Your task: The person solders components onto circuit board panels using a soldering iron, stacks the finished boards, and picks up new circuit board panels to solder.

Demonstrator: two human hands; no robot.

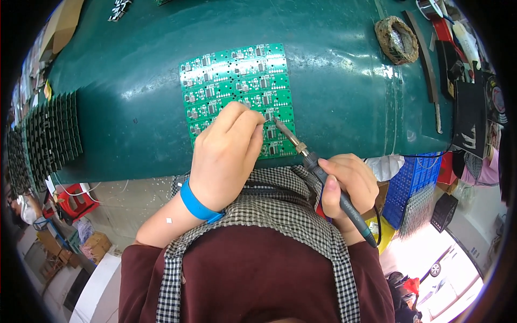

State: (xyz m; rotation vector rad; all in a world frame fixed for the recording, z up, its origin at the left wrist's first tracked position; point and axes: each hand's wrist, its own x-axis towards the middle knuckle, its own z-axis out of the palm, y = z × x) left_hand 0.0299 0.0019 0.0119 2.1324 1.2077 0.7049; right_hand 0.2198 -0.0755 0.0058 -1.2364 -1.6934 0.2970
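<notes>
A green panel of circuit boards [221,89], set with rows of small chips, lies flat on the green table mat. Over its lower left part rests my left hand [225,146], fingers curled into a pinch; what the fingertips hold, if anything, is hidden. My right hand [353,183] grips a soldering iron [318,169] like a pen, just beyond the table's near edge. The iron's metal tip points up and left, at a chip on the panel's right half, close to my left fingertips. Whether the tip touches the board I cannot tell.
Stacked circuit board panels [51,137] stand at the table's left side. A rough round holder [397,40] sits at the far right, beside a long dark bar [421,56]. A blue crate [412,185] is below the right edge, and a red stool [78,202] stands lower left.
</notes>
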